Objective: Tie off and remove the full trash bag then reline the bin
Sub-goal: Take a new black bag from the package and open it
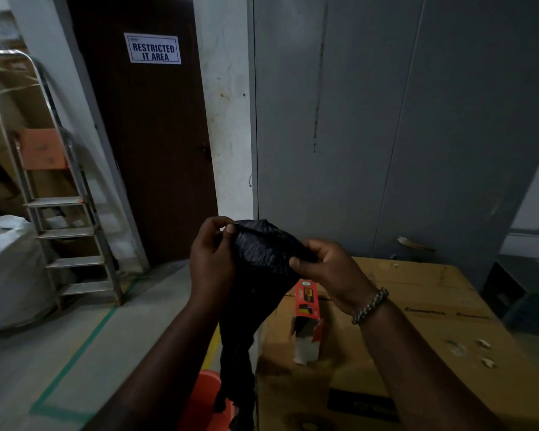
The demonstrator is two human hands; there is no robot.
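Note:
A fresh black trash bag [255, 275] hangs in front of me, crumpled and still narrow below. My left hand [210, 256] pinches its top edge at the left with thumb and fingers. My right hand [321, 265], with a braided bracelet at the wrist, grips the top edge at the right. The bag's lower end dangles over the orange bin [199, 399] at the bottom of the view, mostly hidden by my left arm and the bag. An orange bag-roll box [307, 309] lies open on the cardboard carton.
A large cardboard carton [417, 337] stands at the right, below grey metal cabinets [386, 119]. A brown door [150, 135] marked restricted is ahead. At the left stand a stepladder [66, 213] and a white sack [10, 269]. Green tape lines cross the floor.

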